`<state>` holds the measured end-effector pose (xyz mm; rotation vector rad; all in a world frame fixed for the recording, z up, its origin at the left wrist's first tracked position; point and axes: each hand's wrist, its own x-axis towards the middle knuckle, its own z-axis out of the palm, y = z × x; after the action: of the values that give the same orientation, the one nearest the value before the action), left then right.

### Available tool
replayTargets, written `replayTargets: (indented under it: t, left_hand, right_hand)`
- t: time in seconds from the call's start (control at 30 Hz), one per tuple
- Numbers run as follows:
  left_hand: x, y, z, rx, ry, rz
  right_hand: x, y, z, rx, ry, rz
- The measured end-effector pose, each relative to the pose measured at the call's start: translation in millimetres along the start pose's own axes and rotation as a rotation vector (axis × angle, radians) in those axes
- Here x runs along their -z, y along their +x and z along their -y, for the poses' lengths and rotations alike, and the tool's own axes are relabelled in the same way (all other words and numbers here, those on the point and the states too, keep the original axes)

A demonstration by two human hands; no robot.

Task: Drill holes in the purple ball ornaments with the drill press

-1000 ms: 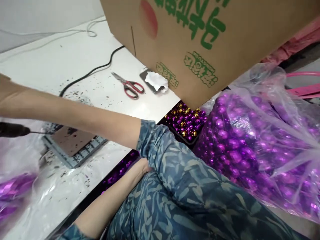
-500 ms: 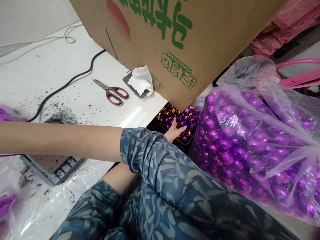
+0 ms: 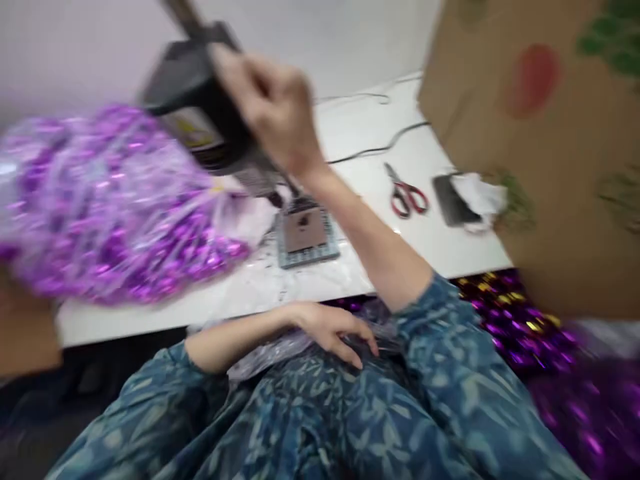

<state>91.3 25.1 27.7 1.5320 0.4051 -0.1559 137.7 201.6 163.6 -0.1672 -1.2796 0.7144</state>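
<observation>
Right hand (image 3: 270, 110) is raised over the table (image 3: 440, 247), fingers wrapped round a black tool (image 3: 200, 100). The tool is boxy and dark, w/ a pale label on its lower side and a thin rod or cable running up off its top; the frame is motion-blurred, so prob. a heat or glue tool, but I can't tell which.

Just left of that hand and a bit below it lies a clear plastic bag (image 3: 115, 207), crinkly and glossy, stuffed w/ shiny purple beads.

Left hand (image 3: 335, 330) is low, by the lap, palm down and fingers loosely spread, resting on a thin crumpled sheet of clear plastic (image 3: 270, 350); it grips nothing.

Below the right wrist sits a flat square pad (image 3: 305, 233), grey-blue rim w/ a brownish plate in the middle. Further right of the right forearm: red-handled scissors (image 3: 407, 193), then a dark flat slab w/ crumpled white tissue (image 3: 480, 197) on it, up against a brown cardboard box (image 3: 550, 160) w/ green print. Right of the left hand, under the table edge, a tray of purple and gold beads (image 3: 505, 307), small, round, metallic.
</observation>
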Motion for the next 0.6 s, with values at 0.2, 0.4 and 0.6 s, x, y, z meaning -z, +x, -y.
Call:
replayTargets:
  t: [0.2,0.4,0.6]
  left_hand:
    - [95.0,-163.9,8.2,-0.049,0.108,-0.898]
    - [201.2,-194.2,81.0,0.422,0.530,-1.367]
    - [254.9,-168.2,101.3,0.658,0.658,-1.426]
  right_hand:
    - [-13.9,8.8,-9.8,-0.001,-0.124,-0.048]
    - [-7.6,10.1,-2.3,0.025,-0.243,-0.130]
    - [-6.9,10.3,0.1,0.015,-0.238,-0.122]
